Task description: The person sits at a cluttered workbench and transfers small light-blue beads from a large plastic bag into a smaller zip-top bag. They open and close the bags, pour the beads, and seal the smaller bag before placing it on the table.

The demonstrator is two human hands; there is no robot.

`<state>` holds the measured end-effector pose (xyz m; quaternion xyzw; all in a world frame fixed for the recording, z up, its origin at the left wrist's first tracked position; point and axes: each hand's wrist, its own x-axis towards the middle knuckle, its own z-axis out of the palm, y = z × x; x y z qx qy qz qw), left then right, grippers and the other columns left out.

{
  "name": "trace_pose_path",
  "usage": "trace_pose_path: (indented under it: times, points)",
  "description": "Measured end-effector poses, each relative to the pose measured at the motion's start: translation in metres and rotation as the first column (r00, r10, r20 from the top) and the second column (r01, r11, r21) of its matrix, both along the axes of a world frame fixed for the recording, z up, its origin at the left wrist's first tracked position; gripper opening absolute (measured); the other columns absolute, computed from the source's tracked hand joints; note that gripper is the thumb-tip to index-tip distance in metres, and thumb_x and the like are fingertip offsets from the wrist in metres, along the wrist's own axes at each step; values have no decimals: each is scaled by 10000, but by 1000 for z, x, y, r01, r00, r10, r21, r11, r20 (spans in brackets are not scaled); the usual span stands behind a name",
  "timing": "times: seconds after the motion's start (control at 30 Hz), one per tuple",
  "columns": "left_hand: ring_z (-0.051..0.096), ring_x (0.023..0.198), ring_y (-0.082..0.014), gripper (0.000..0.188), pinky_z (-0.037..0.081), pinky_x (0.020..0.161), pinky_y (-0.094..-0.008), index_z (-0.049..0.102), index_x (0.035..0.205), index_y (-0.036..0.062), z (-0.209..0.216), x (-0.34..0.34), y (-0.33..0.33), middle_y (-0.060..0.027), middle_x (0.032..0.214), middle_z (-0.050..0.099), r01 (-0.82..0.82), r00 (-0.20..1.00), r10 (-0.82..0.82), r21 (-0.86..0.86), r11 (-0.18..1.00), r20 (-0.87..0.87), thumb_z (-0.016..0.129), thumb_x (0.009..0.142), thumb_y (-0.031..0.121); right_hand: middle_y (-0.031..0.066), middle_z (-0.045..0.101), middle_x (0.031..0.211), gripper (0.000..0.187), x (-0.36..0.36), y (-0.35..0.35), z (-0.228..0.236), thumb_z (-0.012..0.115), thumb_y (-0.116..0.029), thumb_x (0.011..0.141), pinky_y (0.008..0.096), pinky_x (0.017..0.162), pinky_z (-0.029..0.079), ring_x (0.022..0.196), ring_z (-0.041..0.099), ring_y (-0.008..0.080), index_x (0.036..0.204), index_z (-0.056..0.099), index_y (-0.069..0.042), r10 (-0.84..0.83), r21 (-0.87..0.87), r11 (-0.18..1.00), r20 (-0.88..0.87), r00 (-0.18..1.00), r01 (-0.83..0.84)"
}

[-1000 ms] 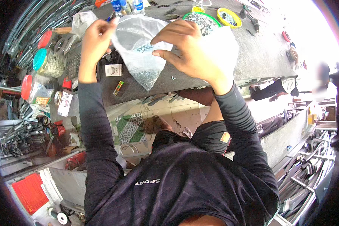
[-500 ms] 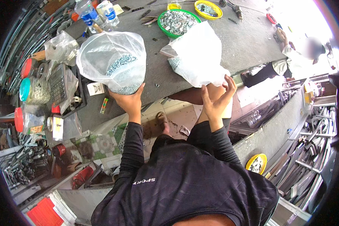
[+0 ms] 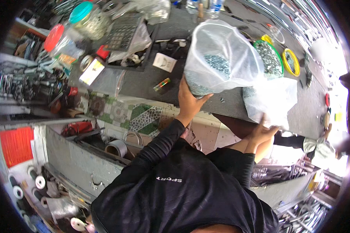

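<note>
A translucent plastic bag, its mouth spread wide, stands on the table's near edge with many small silvery screws inside. My left hand is wrapped round its lower near side, thumb toward the right. Just right of it sits a second, whiter plastic bag, slumped over the edge; greyish small pieces show through its left side. My right hand is at this bag's lower edge, thumb and fingers closed about the plastic there. Part of the grip is hard to make out because of blur.
Behind the bags are a green basket of metal pieces and a yellow basket. Left lie a calculator, lidded jars, a small card box and a lighter. Another person is at far right.
My view has turned left, so the table's things appear farther right. My right hand has come in from spread fingers to the white bag's edge. The left still holds the screw bag.
</note>
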<state>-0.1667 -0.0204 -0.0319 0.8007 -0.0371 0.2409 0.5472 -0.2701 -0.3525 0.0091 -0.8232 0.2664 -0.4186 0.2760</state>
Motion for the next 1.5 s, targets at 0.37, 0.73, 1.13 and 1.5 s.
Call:
trace_pose_path:
  times: [0.37,0.73,1.13,1.5]
  points:
    - [511,1470,-460,931,412,1229,-576,443,1616,-25,13,-112,47,-272,1593,514,91,996,-91,58,994,-14,954,892,260,175,752,1038,277,32,-5,22,683,-189,1166,382,888,594,971,711,232,1145,621,80,6,123,991,357,934,-53]
    - [661,1351,-289,715,584,1060,-431,573,1511,15,45,-115,-19,-209,1467,663,536,675,-685,-457,710,-274,907,966,335,-19,569,940,233,13,-5,159,670,-244,1177,243,710,411,831,496,55,1073,580,-55,167,-46,984,563,810,-171]
    - [486,1577,-426,1320,650,1069,-644,238,1771,150,113,-81,-148,-212,1715,455,169,-22,-933,-919,-357,358,1056,761,384,29,679,1010,215,-39,24,222,772,-157,1109,275,923,484,993,610,94,1115,580,-62,507,47,722,644,574,-691]
    - [668,1331,-237,1211,545,1160,-408,502,1582,2,98,-81,-113,-111,1465,671,533,455,-890,-811,242,33,1156,581,194,107,664,1423,402,-70,23,176,842,-56,1014,386,1154,467,1335,609,206,1351,633,10,574,109,735,426,700,-669]
